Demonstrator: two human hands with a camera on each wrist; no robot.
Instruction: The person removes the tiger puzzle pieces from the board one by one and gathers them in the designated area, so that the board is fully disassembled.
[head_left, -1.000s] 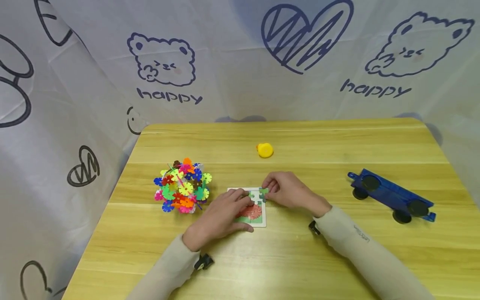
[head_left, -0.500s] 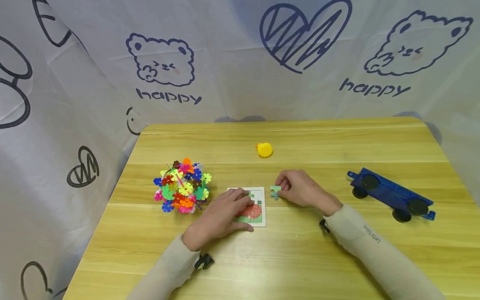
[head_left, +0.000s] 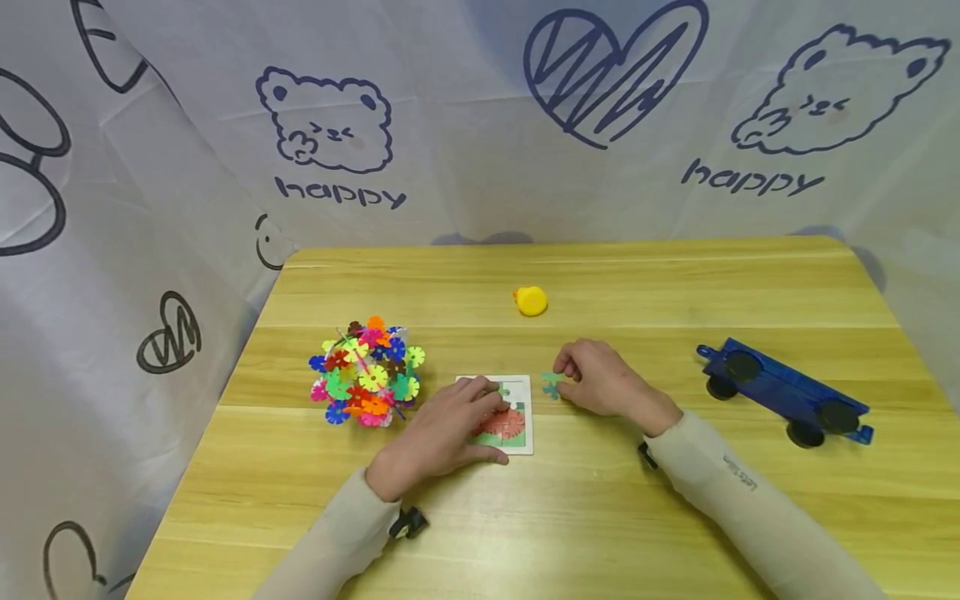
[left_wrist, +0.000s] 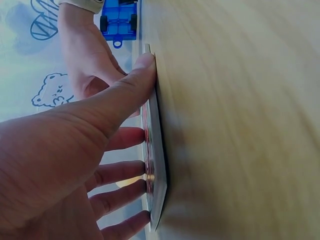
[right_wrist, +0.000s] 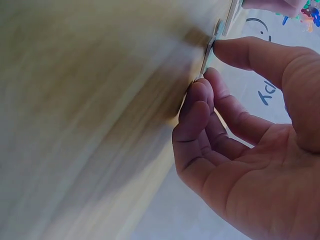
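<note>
A small jigsaw puzzle in a white-framed tray [head_left: 529,437] lies on the table, showing a red picture on green with a white gap at its upper right. My left hand [head_left: 453,429] rests on its left part, fingertips pressing on the surface and thumb at the near edge; it hides much of the picture. Just right of the tray, my right hand [head_left: 611,383] pinches a green and blue puzzle piece [head_left: 552,387] between thumb and finger. In the right wrist view the puzzle piece [right_wrist: 207,56] appears edge-on, close to the tabletop.
A colourful ball of flower-shaped plastic discs [head_left: 367,375] stands left of the tray. Behind it sits a yellow toy duck [head_left: 532,301]. A blue wheeled toy car [head_left: 783,392] lies at the right. A printed white cloth [head_left: 465,125] hangs behind the wooden table [head_left: 540,533].
My right hand has drawn the puzzle piece off the tray's upper right corner to the right, then changed the piece's angle slightly. My left hand has stayed in place.
</note>
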